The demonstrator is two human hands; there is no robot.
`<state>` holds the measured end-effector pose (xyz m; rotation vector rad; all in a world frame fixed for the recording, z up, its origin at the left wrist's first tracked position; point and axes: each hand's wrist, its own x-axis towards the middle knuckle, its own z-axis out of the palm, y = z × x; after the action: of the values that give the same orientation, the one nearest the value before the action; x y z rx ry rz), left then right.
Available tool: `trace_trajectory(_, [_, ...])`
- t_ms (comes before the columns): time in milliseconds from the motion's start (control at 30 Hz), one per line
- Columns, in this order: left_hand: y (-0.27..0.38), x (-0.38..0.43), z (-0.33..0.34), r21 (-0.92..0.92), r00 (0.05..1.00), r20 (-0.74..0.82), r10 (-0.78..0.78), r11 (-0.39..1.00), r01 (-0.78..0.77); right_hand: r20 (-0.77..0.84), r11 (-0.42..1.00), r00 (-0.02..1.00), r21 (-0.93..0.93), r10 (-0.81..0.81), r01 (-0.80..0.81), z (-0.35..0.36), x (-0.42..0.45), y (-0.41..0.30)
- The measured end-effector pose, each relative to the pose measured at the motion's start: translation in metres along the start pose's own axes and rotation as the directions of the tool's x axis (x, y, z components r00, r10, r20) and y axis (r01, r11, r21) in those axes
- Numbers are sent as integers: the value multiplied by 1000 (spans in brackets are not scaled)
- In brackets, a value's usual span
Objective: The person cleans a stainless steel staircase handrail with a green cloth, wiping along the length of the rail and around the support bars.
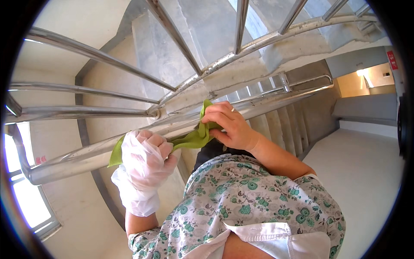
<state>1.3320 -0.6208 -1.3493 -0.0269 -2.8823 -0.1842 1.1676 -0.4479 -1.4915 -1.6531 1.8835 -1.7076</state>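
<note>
A green cloth (194, 137) stretches between my two hands along the near side of a stainless-steel handrail (81, 158). My left hand (147, 155), in a loose translucent plastic glove, grips the cloth near its left end, and a corner hangs out beyond the fist. Bare and wearing a ring, my right hand (226, 123) pinches the cloth's other end between thumb and fingers. That end stands up beside the rail. The gloved fist rests at the rail; whether the right fingers touch the metal I cannot tell.
Metal balusters (178, 39) rise from a lower rail (226, 60) beyond the handrail. Concrete stairs (200, 29) run behind them, and more steps (283, 126) descend below at right. A window (30, 200) is at the left, and a red sign (392, 60) hangs at far right.
</note>
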Motion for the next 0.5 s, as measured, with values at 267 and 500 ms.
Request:
trace_trajectory(267, [-1,2,1,9,1000,-11,14,1000,-14,24,1000,999,-15,25,-24,-2,-1,0])
trace_trajectory(500, [-1,-2,0,-7,1000,-6,-7,1000,7,7,1000,1000,-15,19,-19,-1,0,-1])
